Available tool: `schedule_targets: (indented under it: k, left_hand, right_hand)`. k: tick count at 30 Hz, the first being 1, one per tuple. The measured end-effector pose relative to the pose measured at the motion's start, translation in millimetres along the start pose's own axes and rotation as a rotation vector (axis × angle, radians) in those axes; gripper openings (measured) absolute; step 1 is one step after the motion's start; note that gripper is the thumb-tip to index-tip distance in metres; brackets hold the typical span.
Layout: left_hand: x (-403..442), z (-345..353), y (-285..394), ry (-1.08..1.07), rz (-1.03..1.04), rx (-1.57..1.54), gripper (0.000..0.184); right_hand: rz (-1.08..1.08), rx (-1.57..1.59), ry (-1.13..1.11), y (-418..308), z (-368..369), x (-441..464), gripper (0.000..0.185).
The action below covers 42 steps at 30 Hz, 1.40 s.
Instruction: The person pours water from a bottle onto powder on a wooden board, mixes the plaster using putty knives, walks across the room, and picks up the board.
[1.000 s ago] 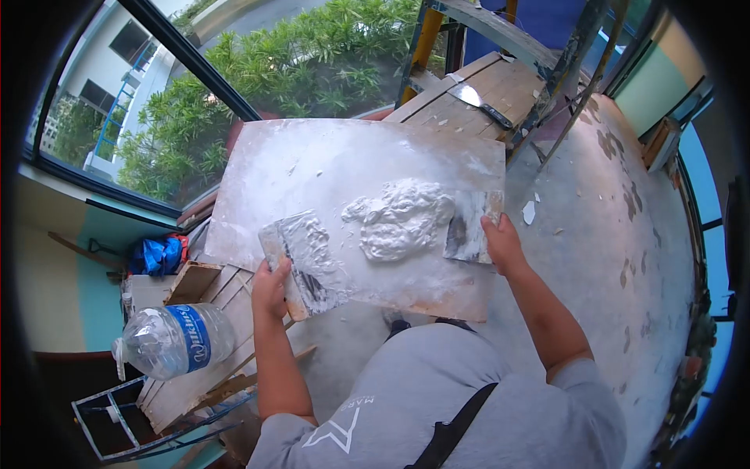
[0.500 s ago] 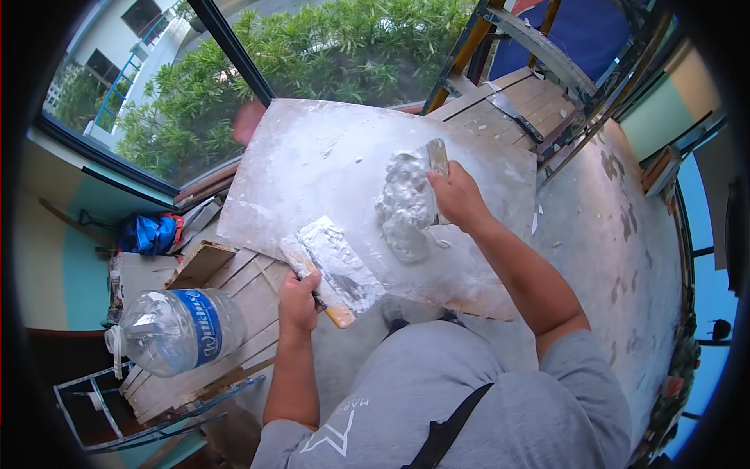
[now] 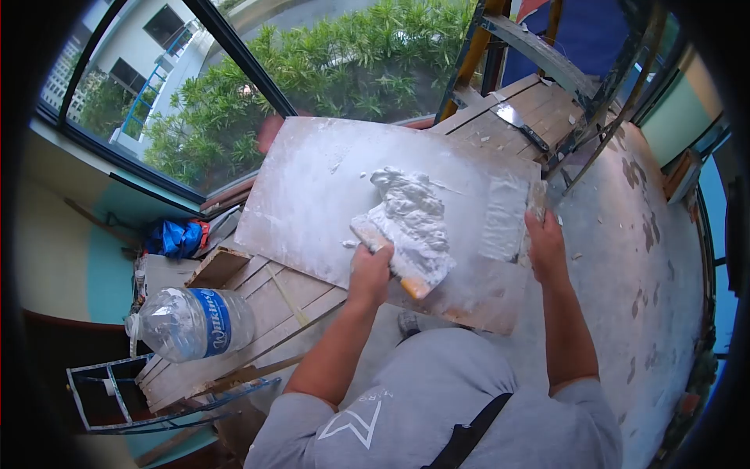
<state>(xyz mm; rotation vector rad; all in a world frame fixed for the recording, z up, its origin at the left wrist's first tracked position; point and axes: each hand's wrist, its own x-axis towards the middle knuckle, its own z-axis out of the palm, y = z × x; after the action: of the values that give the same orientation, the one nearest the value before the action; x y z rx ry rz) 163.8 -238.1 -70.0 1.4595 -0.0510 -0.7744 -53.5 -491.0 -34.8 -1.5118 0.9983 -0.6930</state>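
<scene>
My left hand (image 3: pixel 370 273) is closed round the back of a wide putty knife (image 3: pixel 422 286) whose blade is coated in white putty. That blade rests against the lower side of a thick putty heap (image 3: pixel 410 199) on the large white-smeared board (image 3: pixel 301 176). To the right, my right hand (image 3: pixel 548 246) grips a second wide scraper (image 3: pixel 508 215). Its broad, whitish blade lies over the board's right part, apart from the heap. Putty partly hides the left blade's edge.
A large plastic water bottle (image 3: pixel 195 324) lies on the plank bench (image 3: pixel 266 328) at left. Another putty knife (image 3: pixel 519 127) lies on planks at the back right, beside a ladder (image 3: pixel 539 59). A window (image 3: pixel 234 70) borders the board's far side.
My left hand has moved right, bringing its putty knife to the heap. My right hand has moved right and down with its scraper, off the heap, which now looks more bunched.
</scene>
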Motion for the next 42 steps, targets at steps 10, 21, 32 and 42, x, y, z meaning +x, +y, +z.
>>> schedule_targets:
  k: [10, 21, 32, 42]
  left_hand:
    - [108.0, -44.5, 61.0, 0.067, -0.096, 0.190, 0.036]
    - [-9.6, 49.6, 112.5, -0.080, 0.363, 0.950, 0.041]
    - [-34.2, 74.1, -42.9, 0.200, -0.005, -0.308, 0.042]
    - [-4.6, 132.0, 100.9, 0.096, 0.580, 1.393, 0.029]
  right_hand:
    - [0.232, 0.529, -0.020, 48.7, -59.7, -38.8, 0.032]
    - [0.225, 0.537, -0.101, 73.4, -67.4, -25.9, 0.041]
    - [0.338, 0.654, -0.131, 73.8, -91.2, -13.3, 0.044]
    - [0.320, 0.715, -0.154, 77.2, -103.3, -12.5, 0.034]
